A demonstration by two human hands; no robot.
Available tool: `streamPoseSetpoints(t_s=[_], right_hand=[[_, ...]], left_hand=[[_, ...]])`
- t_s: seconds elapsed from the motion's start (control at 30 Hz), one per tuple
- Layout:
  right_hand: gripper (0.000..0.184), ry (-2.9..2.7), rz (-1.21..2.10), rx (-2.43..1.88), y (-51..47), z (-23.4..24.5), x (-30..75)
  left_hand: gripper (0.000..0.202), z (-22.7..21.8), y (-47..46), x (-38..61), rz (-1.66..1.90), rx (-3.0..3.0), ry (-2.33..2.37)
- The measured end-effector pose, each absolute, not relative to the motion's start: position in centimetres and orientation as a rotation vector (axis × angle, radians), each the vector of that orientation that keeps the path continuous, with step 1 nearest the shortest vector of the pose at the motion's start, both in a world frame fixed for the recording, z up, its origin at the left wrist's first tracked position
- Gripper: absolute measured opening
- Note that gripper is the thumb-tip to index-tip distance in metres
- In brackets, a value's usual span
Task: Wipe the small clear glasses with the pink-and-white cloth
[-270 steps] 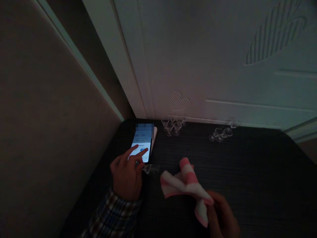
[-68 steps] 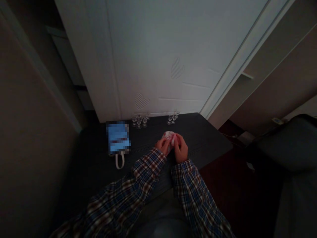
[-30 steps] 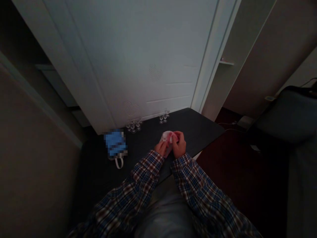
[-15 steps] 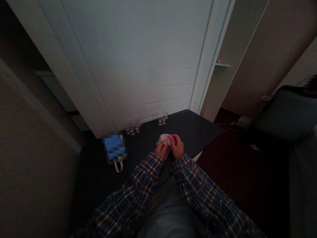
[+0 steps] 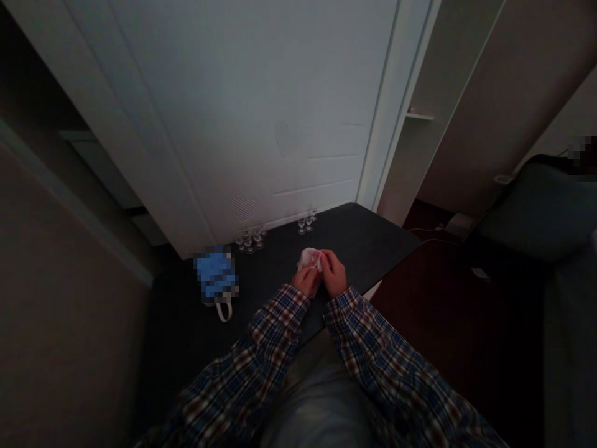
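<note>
The room is dim. Both my hands are together over the middle of a dark table (image 5: 373, 239). My left hand (image 5: 305, 281) and my right hand (image 5: 334, 274) are closed round a bunched pink-and-white cloth (image 5: 309, 257). Whether anything lies inside the cloth is hidden. To the left of my hands a lit phone (image 5: 215, 277) lies on the table, with a white loop at its near end. Two clusters of small clear glasses stand at the table's far edge, one (image 5: 250, 239) left of centre and one (image 5: 306, 221) further right.
A white door (image 5: 261, 106) with heart-shaped panels rises behind the table. A padded wall (image 5: 60, 292) is on the left. A narrow shelf (image 5: 418, 117) and dark floor lie to the right, with a dark seat (image 5: 536, 218) at far right.
Nine seconds back my left finger touched the phone while my right hand held the cloth. Now both hands hold the cloth together; over the last second they barely shifted.
</note>
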State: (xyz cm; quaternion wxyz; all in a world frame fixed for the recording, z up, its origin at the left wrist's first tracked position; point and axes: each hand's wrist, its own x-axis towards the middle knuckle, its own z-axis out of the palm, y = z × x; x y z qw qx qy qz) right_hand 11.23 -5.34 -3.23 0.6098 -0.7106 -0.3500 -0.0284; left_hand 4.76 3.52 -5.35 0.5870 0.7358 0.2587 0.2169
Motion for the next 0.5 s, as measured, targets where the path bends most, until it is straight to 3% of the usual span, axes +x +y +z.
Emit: streamPoseSetpoints(t_s=[0.5], right_hand=[[0.033, -0.773, 0.004, -1.768, -5.34, -3.34, 11.51]], left_hand=[[0.032, -4.56, 3.02, 4.61, 0.489, 1.729, 0.603]])
